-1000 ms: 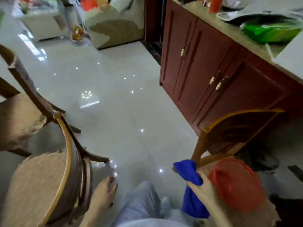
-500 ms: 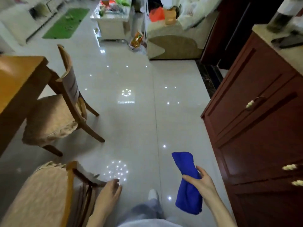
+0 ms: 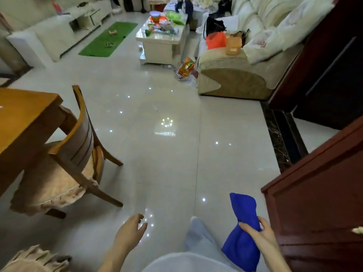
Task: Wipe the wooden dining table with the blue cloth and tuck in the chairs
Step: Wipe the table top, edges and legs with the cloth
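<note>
My right hand (image 3: pixel 261 235) grips the bunched blue cloth (image 3: pixel 242 230) at the lower right, beside the red cabinet. My left hand (image 3: pixel 130 231) hangs free over the floor with loosely curled fingers and holds nothing. The wooden dining table (image 3: pixel 21 114) shows one corner at the left edge. A wooden chair (image 3: pixel 78 146) with a beige cushion stands pulled out from that corner, its back towards me. A second chair's cushion (image 3: pixel 33 260) peeks in at the bottom left.
A dark red cabinet (image 3: pixel 318 203) stands close on my right. Glossy tiled floor (image 3: pixel 167 154) stretches ahead to a cream sofa (image 3: pixel 245 61), a cluttered coffee table (image 3: pixel 163 40) and a green mat (image 3: pixel 110 39). A snack bag (image 3: pixel 185 68) lies on the floor.
The view swung up and left, away from the cabinet, bringing the table and living room into sight. My left hand came off the near chair's back. The cloth stays in my right hand.
</note>
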